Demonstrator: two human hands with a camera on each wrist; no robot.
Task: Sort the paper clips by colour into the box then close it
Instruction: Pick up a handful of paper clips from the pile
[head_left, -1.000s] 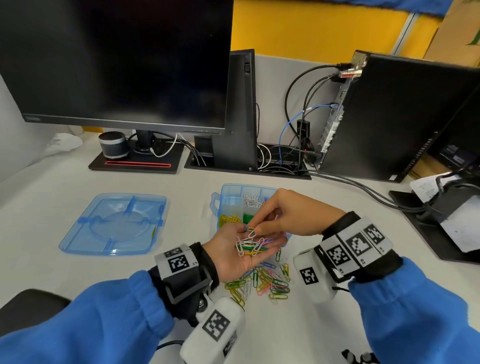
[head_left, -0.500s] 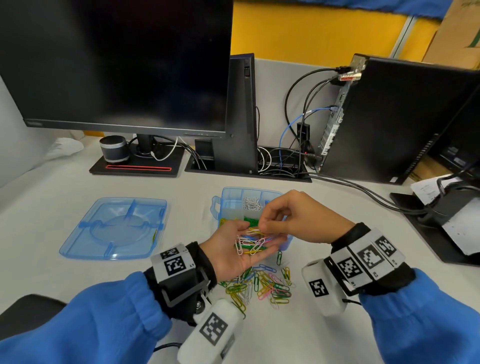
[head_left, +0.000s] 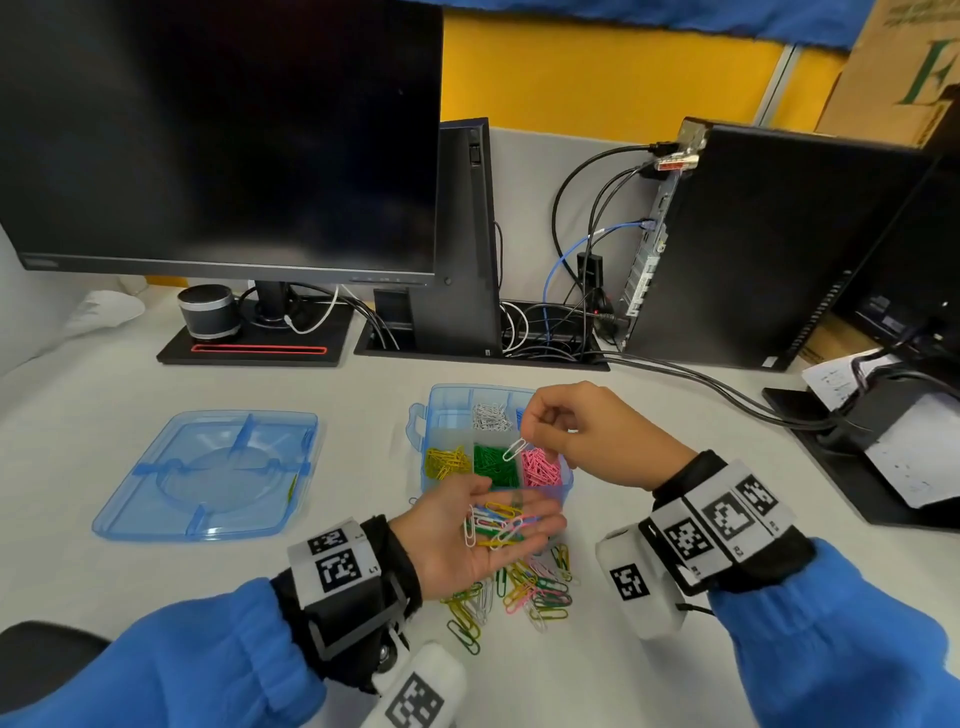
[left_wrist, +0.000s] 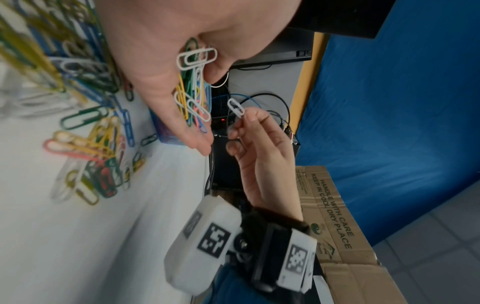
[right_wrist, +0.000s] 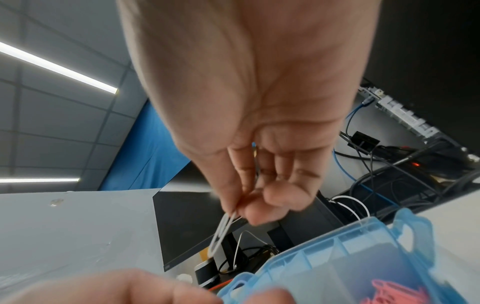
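A clear blue compartment box (head_left: 425, 423) stands open on the desk, with white, yellow, green and pink clips in separate cells. My right hand (head_left: 582, 431) hovers over it and pinches one white paper clip (head_left: 515, 449) between thumb and forefinger; the same white paper clip (left_wrist: 236, 107) (right_wrist: 221, 232) shows in both wrist views. My left hand (head_left: 467, 540) lies palm up just in front of the box, cupping a small bunch of mixed clips (head_left: 496, 522). A loose pile of coloured clips (head_left: 519, 592) lies on the desk under that hand.
The box's blue lid (head_left: 208, 473) lies flat to the left. A monitor (head_left: 223, 135) on its stand, a small speaker (head_left: 207, 310), two computer towers (head_left: 769, 249) and several cables line the back. Papers and a black device (head_left: 893, 441) sit at the right edge.
My right hand has lifted a white clip out of the bunch in my left palm and carried it up and back over the box. The left hand has stayed roughly in place.
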